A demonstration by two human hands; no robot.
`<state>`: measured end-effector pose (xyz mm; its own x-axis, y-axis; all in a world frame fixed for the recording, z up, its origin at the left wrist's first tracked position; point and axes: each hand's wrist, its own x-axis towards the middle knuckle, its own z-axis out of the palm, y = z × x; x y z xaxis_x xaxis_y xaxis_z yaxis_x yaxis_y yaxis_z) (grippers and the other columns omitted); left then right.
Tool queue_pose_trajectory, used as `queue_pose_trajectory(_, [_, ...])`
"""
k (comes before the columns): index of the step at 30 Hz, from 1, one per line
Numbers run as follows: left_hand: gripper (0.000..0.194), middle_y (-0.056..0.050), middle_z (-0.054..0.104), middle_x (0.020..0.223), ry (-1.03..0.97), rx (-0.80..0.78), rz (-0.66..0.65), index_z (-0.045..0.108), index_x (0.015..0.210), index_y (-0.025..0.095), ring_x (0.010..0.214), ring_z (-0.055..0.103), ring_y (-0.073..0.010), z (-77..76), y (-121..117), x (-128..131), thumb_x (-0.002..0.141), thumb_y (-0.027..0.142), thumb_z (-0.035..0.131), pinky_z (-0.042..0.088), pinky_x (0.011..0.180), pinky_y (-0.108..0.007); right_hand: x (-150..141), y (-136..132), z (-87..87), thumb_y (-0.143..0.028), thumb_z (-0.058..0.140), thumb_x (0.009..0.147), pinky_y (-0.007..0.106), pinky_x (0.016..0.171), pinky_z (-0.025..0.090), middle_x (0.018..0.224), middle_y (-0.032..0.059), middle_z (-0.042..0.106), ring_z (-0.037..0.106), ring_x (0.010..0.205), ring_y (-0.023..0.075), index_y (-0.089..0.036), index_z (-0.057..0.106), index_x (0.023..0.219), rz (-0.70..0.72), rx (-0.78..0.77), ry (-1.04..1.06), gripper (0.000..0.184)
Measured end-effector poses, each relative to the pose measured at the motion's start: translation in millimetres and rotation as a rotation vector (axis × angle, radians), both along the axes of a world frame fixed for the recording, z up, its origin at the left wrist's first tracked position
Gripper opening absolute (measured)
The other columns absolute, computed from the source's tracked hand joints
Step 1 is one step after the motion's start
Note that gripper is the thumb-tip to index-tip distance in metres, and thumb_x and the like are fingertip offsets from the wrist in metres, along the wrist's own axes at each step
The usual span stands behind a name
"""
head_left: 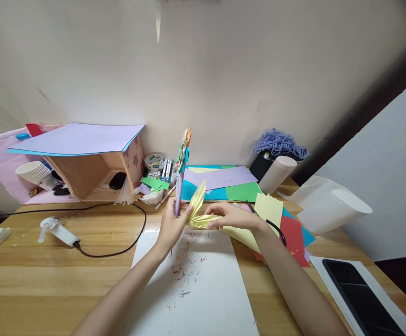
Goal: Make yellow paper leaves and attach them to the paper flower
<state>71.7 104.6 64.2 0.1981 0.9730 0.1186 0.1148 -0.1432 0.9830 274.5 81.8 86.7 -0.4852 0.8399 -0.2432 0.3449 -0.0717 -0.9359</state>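
In my left hand (171,225) I grip the purple stem of a paper flower (182,156), held upright with its orange, green and blue head at the top. Against the stem sits a pleated yellow paper leaf (198,198), fanned out in two parts, one pointing up and one to the right. My right hand (229,215) pinches the tip of the right-hand part between thumb and fingers. Below both hands lies a white sheet (203,289) marked with red and blue specks.
A white glue gun (60,232) with a black cord lies left. Coloured paper (290,233) and black-handled scissors (276,227) lie right, near a phone (360,294). Behind are a box (84,177), markers (167,169), purple yarn (280,141) and paper rolls (278,173).
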Motion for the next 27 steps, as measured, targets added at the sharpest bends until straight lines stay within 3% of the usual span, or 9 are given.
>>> queue_pose_trajectory(4, [0.025,0.001,0.057,0.072,0.036,-0.001,-0.098,0.049,0.087,0.019,0.067,0.055,-0.013,-1.4,3.9,-1.7,0.074,0.035,0.062,0.043,0.061,-0.024,-3.4,3.5,-9.2,-0.037,0.069,0.065,0.025,0.069,0.044,0.086,0.0016,0.063,0.058,0.078,0.0155,-0.016,0.059,0.087,-0.018,-0.048,0.061,0.032])
queue_pose_trajectory(14, [0.026,0.002,0.057,0.069,0.089,0.008,-0.152,0.052,0.085,0.018,0.06,0.052,-0.012,-3.0,8.5,-6.7,0.07,0.035,0.065,0.039,0.055,-0.022,-12.0,5.4,-12.9,-0.035,0.068,0.068,0.03,0.083,0.044,0.101,0.0062,0.065,0.059,0.095,0.0213,-0.016,0.063,0.102,-0.029,-0.018,0.161,0.039])
queue_pose_trajectory(21, [0.028,0.001,0.057,0.069,0.103,0.006,-0.147,0.052,0.083,0.018,0.06,0.051,-0.012,0.1,10.3,-8.4,0.07,0.039,0.065,0.039,0.056,-0.022,-24.4,6.3,-18.7,-0.044,0.069,0.067,0.035,0.088,0.044,0.103,0.0056,0.066,0.058,0.101,0.0237,-0.018,0.062,0.109,-0.121,-0.076,0.278,0.05])
queue_pose_trajectory(27, [0.025,0.001,0.058,0.071,0.14,0.03,-0.162,0.051,0.085,0.018,0.059,0.051,-0.0114,1.6,10.1,-8.9,0.073,0.037,0.062,0.039,0.055,-0.022,-30.7,4.3,-22.0,-0.047,0.064,0.071,0.036,0.087,0.045,0.105,0.0066,0.066,0.059,0.101,0.0249,-0.016,0.065,0.102,-0.232,-0.053,0.251,0.044])
